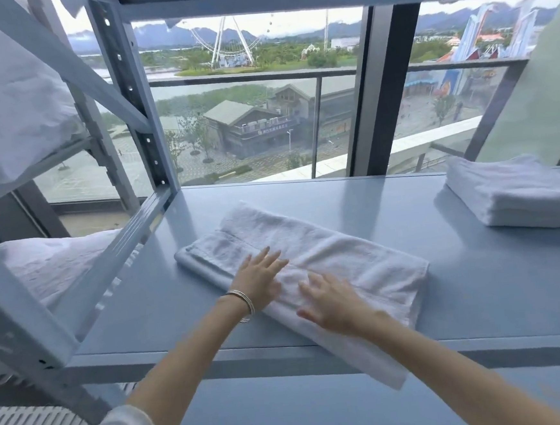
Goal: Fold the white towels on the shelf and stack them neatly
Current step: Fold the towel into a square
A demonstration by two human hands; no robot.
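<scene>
While the towel (pixel 310 277) lies half-folded on the shelf (pixel 446 300), 2 hands — left hand (pixel 260 276), right hand (pixel 332 303) — press flat, fingers spread, likely smoothing creases; folded stack (pixel 518 193) waits apart.

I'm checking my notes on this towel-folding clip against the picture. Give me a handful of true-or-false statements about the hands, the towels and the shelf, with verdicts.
1. Both hands lie flat, fingers straight, on the long white terry towel. True: the left hand and the right hand press on it.
2. The near end of that towel hangs over the front edge of the pale blue metal shelf. True.
3. The stack of folded white towels sits at the shelf's far left. False: it sits at the far right.
4. The thin silver bangles are on the right wrist. False: they are on the left wrist.
5. The stack touches the long towel. False: bare shelf lies between them.
</scene>
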